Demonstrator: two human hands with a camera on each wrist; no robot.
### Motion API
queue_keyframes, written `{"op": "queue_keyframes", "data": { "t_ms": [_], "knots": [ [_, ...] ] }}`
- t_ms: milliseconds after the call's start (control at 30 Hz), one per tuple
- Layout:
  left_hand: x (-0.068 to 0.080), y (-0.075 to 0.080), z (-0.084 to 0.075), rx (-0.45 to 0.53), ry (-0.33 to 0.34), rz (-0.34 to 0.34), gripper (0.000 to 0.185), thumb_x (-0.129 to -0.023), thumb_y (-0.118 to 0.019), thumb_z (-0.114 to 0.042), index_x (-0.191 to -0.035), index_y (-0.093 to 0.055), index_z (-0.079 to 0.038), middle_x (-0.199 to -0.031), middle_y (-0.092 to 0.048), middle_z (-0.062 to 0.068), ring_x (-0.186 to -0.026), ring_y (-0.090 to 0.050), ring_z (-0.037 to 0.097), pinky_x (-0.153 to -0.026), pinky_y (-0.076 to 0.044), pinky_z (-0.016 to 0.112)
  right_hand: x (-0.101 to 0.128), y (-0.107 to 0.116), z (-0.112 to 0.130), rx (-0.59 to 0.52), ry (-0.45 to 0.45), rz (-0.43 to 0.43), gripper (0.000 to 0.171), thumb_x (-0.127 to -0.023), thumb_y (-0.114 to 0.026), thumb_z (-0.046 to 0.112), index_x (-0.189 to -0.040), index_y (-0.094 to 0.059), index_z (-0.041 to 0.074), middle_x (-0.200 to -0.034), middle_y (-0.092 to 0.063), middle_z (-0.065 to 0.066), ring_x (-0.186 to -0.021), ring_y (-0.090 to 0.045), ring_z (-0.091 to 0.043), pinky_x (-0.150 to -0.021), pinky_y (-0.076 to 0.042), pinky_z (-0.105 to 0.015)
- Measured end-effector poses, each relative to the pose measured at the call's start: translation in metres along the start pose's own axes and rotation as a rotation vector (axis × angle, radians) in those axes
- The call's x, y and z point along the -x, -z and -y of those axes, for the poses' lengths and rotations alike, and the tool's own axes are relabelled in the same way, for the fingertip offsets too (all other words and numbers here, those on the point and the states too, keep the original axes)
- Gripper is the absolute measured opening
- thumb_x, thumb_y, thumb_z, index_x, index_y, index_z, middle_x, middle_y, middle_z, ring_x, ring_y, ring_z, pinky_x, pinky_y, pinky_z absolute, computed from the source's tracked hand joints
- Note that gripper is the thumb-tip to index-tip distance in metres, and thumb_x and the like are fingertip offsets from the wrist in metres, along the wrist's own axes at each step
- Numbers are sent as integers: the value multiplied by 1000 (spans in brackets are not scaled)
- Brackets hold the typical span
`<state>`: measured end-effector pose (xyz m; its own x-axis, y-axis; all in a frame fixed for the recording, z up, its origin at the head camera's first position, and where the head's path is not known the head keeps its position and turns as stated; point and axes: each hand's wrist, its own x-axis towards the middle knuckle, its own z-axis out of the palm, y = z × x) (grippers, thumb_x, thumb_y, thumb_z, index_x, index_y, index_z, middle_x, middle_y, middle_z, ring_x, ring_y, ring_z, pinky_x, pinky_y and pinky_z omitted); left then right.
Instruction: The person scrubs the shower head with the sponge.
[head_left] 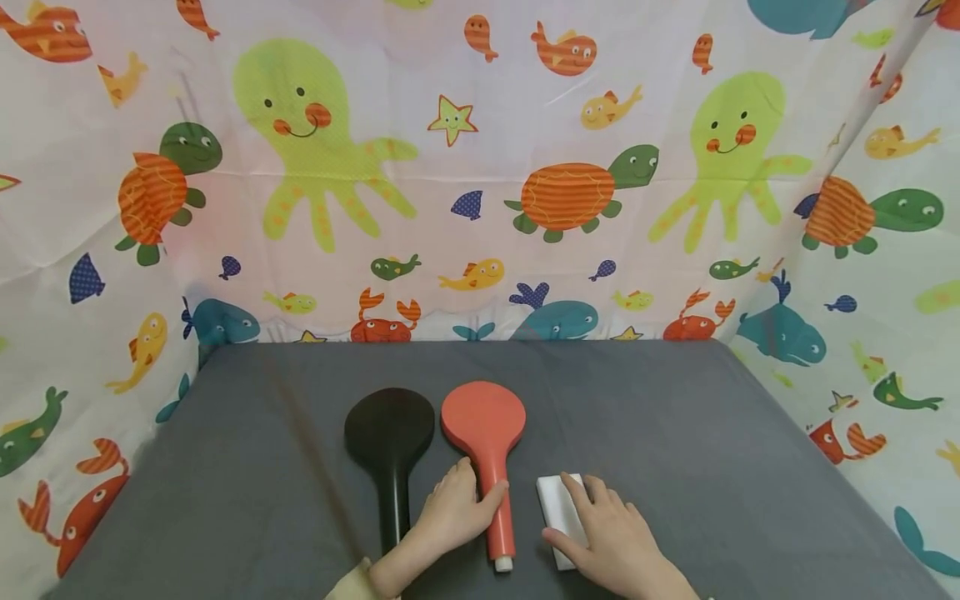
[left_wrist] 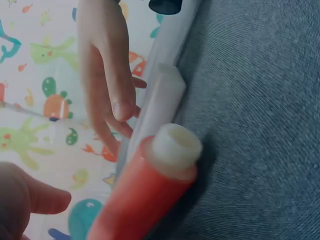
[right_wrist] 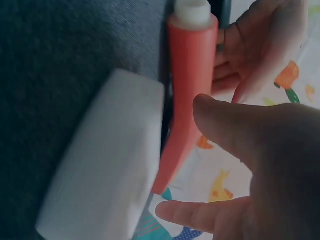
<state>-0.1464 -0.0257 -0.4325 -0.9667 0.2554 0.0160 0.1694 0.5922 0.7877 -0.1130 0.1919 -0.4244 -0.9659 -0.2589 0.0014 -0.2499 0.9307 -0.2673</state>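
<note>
A red shower head lies flat on the grey table, its handle end toward me. My left hand cups that handle: fingers on its left side, thumb arched over it with a gap showing in the left wrist view. Right of the handle lies a white block, also in the right wrist view. My right hand hovers spread over the block, index finger at its top and thumb by its left edge. A black shower head lies left of the red one.
A sea-animal print curtain closes off the back and both sides of the table. The grey cloth stretches bare to the left and right of the three objects.
</note>
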Motion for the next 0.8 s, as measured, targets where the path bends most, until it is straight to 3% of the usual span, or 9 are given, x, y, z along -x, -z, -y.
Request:
{"op": "queue_keyframes", "data": {
  "t_ms": [67, 167, 300, 600, 800],
  "knots": [
    [-3, -2, 3, 55, -5, -17, 58, -87, -60, -34, -112, -47, 17, -75, -51, 8, -61, -50, 17, -51, -41, 31, -1, -3, 1, 16, 3, -8, 73, -81, -59, 60, -132, -49, 9, -122, -48, -16, -96, -54, -29, -71, -46, -49],
    [-6, -4, 8, 156, -8, -13, 55, -86, -62, -27, -112, -47, 19, -76, -55, 8, -62, -54, 14, -52, -44, 27, -2, -8, 2, 33, 1, -15, 72, -79, -61, 59, -129, -52, 7, -121, -48, -17, -95, -54, -29, -71, -46, -49],
    [-10, -8, 12, 318, 60, 5, 46, -84, -66, -19, -107, -50, 18, -77, -61, 11, -64, -58, 14, -53, -47, 26, -3, -13, 2, 34, -8, -16, 73, -76, -66, 56, -126, -53, 5, -120, -47, -20, -93, -53, -29, -69, -47, -49],
    [-16, -11, 13, 531, 231, 27, 36, -80, -71, -10, -100, -55, 14, -80, -64, 11, -71, -63, 17, -63, -54, 32, -3, -17, 4, -49, -21, -13, 70, -76, -72, 43, -127, -50, 0, -126, -41, -27, -100, -49, -35, -61, -49, -47],
    [-18, -8, 16, 662, 265, 82, 30, -80, -70, -6, -97, -56, 14, -81, -63, 11, -70, -64, 16, -64, -55, 34, -3, -20, 5, -28, -33, -55, 65, -76, -73, 36, -126, -52, 1, -123, -43, -26, -101, -49, -36, -60, -49, -47]
  ]
}}
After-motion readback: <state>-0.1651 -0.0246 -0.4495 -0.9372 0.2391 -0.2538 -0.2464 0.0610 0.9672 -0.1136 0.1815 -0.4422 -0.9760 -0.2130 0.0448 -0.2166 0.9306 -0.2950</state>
